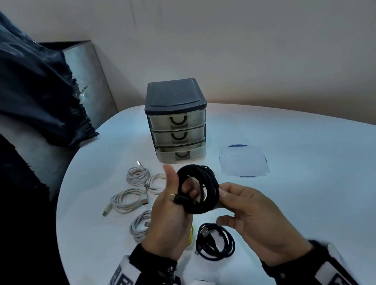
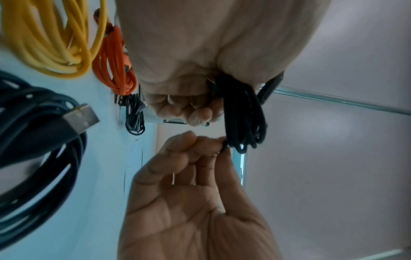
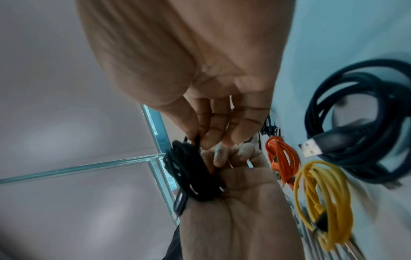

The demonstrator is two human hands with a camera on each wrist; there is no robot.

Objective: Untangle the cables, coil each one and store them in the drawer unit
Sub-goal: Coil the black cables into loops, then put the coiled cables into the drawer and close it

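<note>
A: What takes up most of the view?

B: A beige wall [image 1: 264, 33] behind everything, and below it the white rounded desk [image 1: 300, 189]. Left of the drawer unit [image 1: 177, 120] hangs dark fabric [image 1: 18, 89] over a grey panel.

A: And the drawer unit itself?

B: It stands at the back of the desk – dark top, three translucent drawers, all pushed in. Right of it lies a sheet of paper [image 1: 243, 162] over a blue disc.

A: The cables?

B: Front-left of the drawer unit lie four white coils [image 1: 126, 201]. Nearer the person than the unit, a dark blue coiled cable [image 1: 214, 242] rests with its USB plug up; beside it, a yellow coil [image 3: 322, 198] and an orange coil [image 3: 281, 161].

A: The hands?

B: Both are raised in front of the drawer unit. The left hand [image 1: 168, 216] has its fingers curled through the black coiled cable [image 1: 199, 189], thumb up – a closed grip on it. The right hand [image 1: 255, 222] pinches the coil's far edge with its fingertips.
</note>
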